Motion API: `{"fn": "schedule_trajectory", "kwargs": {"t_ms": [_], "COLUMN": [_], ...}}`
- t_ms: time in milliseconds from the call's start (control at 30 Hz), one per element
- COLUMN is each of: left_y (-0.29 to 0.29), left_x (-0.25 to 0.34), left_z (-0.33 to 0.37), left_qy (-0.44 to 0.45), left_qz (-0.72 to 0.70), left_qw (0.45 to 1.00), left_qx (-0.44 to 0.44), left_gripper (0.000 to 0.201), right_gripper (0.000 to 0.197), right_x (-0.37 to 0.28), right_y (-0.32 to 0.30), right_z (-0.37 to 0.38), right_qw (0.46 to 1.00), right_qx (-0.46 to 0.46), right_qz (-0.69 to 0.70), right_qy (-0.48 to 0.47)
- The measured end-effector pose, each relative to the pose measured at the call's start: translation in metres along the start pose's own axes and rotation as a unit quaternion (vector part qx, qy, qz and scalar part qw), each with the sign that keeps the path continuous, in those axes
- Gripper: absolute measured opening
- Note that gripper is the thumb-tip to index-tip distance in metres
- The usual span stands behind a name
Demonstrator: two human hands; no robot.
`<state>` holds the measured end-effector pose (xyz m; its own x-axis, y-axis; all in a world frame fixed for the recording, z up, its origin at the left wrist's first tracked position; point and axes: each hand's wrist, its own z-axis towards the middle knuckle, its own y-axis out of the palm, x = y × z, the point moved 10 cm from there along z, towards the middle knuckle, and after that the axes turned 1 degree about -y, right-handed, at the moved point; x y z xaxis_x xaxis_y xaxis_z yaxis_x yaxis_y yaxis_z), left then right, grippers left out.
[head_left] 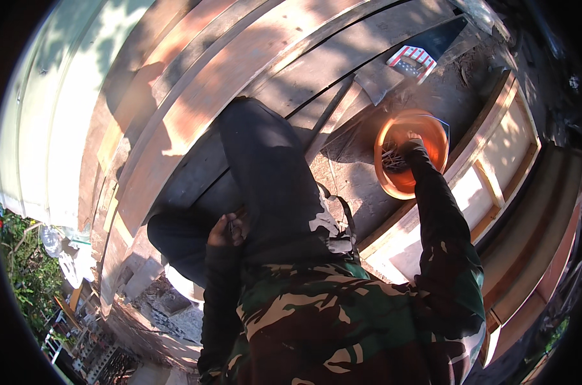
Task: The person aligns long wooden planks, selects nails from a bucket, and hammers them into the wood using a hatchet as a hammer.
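My right arm stretches forward, and my right hand [413, 142] is down inside an orange bucket [441, 144]. Beside that hand, a heap of thin dark pieces that look like nails [391, 158] lies in the bucket. Glare and blur conceal what its fingers do. Close to my bent leg, my left hand [229, 230] is closed, its fingers curled around something small that I cannot make out.
Long wooden planks [207, 96] run along the left and far side. A handsaw [414, 63] with a red-and-white handle lies beyond the bucket. Right of the bucket rests a wooden frame panel [496, 173]. Pale corrugated sheeting [41, 128] stands at far left.
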<state>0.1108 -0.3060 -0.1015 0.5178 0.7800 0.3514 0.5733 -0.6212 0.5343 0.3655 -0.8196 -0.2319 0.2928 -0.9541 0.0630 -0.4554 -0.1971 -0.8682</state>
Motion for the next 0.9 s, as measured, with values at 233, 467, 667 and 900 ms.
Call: {"fn": "schedule_trajectory", "kwargs": {"t_ms": [233, 467, 667, 900], "left_y": [-0.006, -0.001, 0.009, -0.001], "left_x": [-0.005, -0.006, -0.006, -0.006], "left_z": [0.009, 0.011, 0.017, 0.016], "left_qy": [-0.011, -0.026, -0.028, -0.022], "left_qz": [0.021, 0.046, 0.044, 0.043], "left_qw": [1.0, 0.998, 0.999, 0.998], "left_qx": [-0.003, 0.035, 0.006, 0.025], "left_gripper": [0.027, 0.026, 0.026, 0.026], "right_gripper": [0.017, 0.02, 0.029, 0.023], "right_x": [-0.012, 0.033, 0.051, 0.005], "right_y": [-0.018, 0.004, 0.029, -0.032], "right_z": [-0.026, -0.033, -0.009, -0.016], "right_qw": [0.999, 0.956, 0.98, 0.99], "right_qx": [0.022, 0.238, 0.087, 0.01], "right_qz": [-0.019, 0.171, 0.153, 0.094], "right_qy": [-0.036, -0.014, 0.096, 0.105]}}
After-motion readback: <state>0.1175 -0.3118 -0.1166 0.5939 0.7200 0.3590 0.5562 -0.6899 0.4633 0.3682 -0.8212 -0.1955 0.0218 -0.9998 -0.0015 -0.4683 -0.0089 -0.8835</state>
